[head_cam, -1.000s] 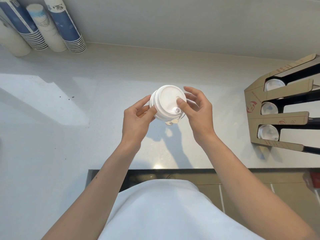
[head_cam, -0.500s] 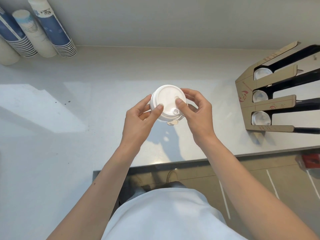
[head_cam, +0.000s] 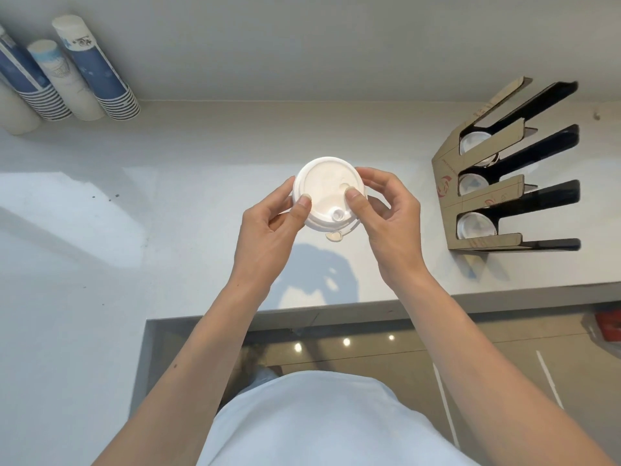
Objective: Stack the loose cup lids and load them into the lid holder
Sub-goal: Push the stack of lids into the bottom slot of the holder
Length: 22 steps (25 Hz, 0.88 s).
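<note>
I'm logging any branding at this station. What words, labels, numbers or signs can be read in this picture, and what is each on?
No text reads clearly.
Cardboard lid holder: a red logo and small red print on the front, too small to read.
Stacked paper cups: blue-and-white print with dark marks near the top, too blurred to read.
Stack of white lids held by the left hand and right hand: no print seen.

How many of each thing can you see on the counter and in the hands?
Cup stacks at the back left: 4
Lid holder: 1, with 3 slots
Lid stack held in the left hand and right hand: 1
Total: 6
</note>
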### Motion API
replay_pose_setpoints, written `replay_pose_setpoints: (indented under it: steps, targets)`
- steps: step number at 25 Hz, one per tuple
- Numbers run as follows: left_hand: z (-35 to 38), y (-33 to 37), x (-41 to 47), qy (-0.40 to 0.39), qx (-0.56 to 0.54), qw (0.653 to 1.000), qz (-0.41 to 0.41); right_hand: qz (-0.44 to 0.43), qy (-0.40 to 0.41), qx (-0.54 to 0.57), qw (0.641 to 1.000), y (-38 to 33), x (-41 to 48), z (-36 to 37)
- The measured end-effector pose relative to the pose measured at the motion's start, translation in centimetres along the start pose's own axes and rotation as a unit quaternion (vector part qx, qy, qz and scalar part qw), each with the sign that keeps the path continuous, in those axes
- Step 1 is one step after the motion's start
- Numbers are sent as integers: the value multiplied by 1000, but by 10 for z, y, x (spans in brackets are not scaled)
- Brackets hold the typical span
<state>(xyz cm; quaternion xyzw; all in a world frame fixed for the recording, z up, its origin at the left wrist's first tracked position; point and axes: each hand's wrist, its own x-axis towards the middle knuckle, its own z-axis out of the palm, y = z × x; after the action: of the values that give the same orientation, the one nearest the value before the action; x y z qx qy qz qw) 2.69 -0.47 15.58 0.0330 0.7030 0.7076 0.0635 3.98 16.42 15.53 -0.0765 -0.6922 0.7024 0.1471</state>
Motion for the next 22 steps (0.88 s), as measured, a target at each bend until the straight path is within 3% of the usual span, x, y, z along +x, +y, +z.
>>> replay_pose_setpoints:
  steps: [11, 22]
  targets:
    - [128, 1, -48, 11, -3, 1000, 6, -31, 3, 4, 1000, -11, -28, -132]
    - [203, 18, -45, -49, 9, 999, 10, -24, 85, -19, 996, -26, -31, -212]
